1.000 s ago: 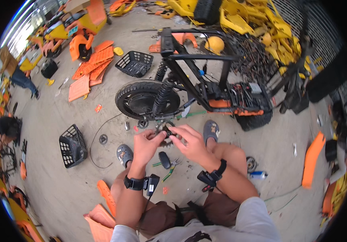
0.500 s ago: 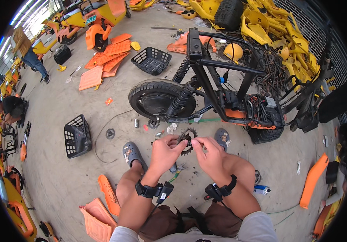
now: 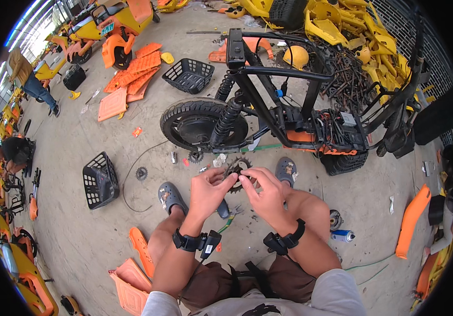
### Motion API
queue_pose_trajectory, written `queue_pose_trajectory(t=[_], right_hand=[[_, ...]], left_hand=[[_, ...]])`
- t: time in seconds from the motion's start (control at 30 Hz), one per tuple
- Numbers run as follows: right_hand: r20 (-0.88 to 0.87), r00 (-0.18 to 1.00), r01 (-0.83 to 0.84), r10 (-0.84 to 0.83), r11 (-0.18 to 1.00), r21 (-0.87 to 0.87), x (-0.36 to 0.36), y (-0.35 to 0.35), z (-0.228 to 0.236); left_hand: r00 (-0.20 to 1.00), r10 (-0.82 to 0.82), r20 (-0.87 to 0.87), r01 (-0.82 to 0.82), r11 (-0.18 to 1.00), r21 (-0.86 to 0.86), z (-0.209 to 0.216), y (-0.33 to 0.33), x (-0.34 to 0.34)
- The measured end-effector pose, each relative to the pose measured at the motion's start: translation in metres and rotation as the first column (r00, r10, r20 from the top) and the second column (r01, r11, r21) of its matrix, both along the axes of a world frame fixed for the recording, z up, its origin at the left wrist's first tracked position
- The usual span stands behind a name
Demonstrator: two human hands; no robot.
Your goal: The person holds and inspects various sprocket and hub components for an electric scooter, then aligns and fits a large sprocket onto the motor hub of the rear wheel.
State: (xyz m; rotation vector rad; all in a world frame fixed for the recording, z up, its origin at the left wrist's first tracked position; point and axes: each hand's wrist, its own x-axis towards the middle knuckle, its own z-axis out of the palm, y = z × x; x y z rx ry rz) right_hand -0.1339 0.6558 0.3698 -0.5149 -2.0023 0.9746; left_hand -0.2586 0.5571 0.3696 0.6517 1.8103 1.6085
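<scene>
- With our left hand [image 3: 207,193] we are clamping a dark toothed gear [image 3: 232,169], which is sitting at the thumb tip, just right of the curled fingers.
- Our right hand [image 3: 264,197] is holding thumb and fingertips close together at the gear's right near side; whether they are pinching it or only touching, we cannot tell.
- Between both hands, the gear is hanging above the concrete floor [image 3: 68,158].
- Beyond it, a black wheel [image 3: 189,128] is standing to the left.
- Nearer us, green-handled pliers [image 3: 227,224] are lying below our hands.
</scene>
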Motion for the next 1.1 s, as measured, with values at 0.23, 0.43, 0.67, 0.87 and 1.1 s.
queue_pose_trajectory(t=[0.23,0.43,0.67,0.87,1.1], right_hand=[[0.066,0.998,0.01,-0.002,0.992,-0.123,0.008,0.005,-0.003],[0.016,0.998,-0.054,0.055,0.998,-0.04,0.008,0.006,-0.005],[-0.039,0.999,-0.026,0.023,0.996,-0.087,0.004,0.003,-0.009],[-0.053,0.999,-0.021,0.005,0.952,-0.304,0.0,-0.004,-0.015],[-0.107,0.994,-0.073,0.031,0.906,-0.417,-0.008,-0.008,-0.021]], left_hand=[[0.999,-0.03,-0.016,0.031,0.998,0.046,-0.002,0.003,0.005],[0.999,-0.023,-0.022,0.024,0.998,0.055,0.001,0.004,0.004],[0.999,-0.009,0.031,0.002,0.981,0.195,0.005,0.005,0.011],[0.996,0.071,-0.058,-0.057,0.976,0.209,-0.002,0.003,0.015],[0.993,0.091,-0.08,-0.071,0.97,0.231,-0.007,0.001,0.012]])
